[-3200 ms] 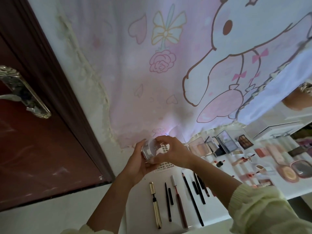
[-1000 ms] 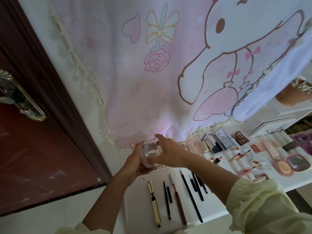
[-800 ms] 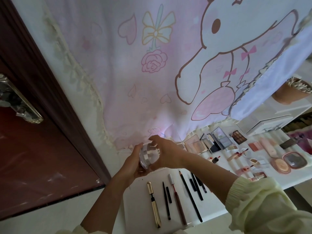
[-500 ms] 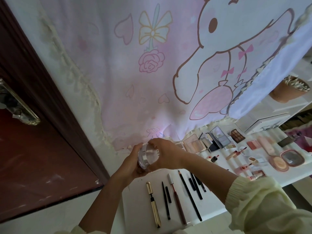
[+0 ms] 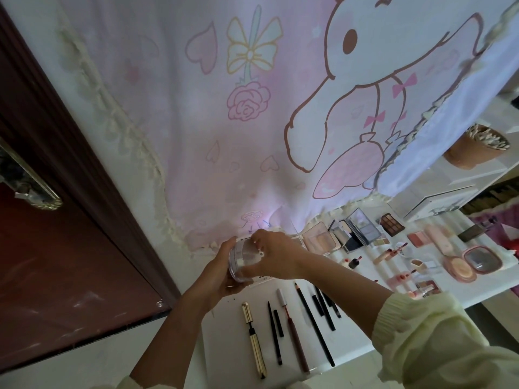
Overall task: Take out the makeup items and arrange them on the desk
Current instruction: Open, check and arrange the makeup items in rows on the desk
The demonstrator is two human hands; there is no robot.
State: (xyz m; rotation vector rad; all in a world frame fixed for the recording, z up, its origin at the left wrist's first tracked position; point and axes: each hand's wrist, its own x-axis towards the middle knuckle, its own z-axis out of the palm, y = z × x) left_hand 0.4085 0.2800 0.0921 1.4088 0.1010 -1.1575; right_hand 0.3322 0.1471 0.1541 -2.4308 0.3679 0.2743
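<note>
left hand (image 5: 217,272) cups the clear round jar (image 5: 243,261) from nine o'clock; right hand (image 5: 276,255) closes on its lid side from three o'clock, above the desk (image 5: 224,346). likely light, smooth, slippery, breakable: grip the rim.

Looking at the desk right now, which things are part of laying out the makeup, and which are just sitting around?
Part of the job:
- clear jar, held in left hand and right hand
- gold tube
- black pencil
- open palettes
- pink compact

Just around:
- cartoon curtain
- brown door
- cup of cotton swabs
</note>
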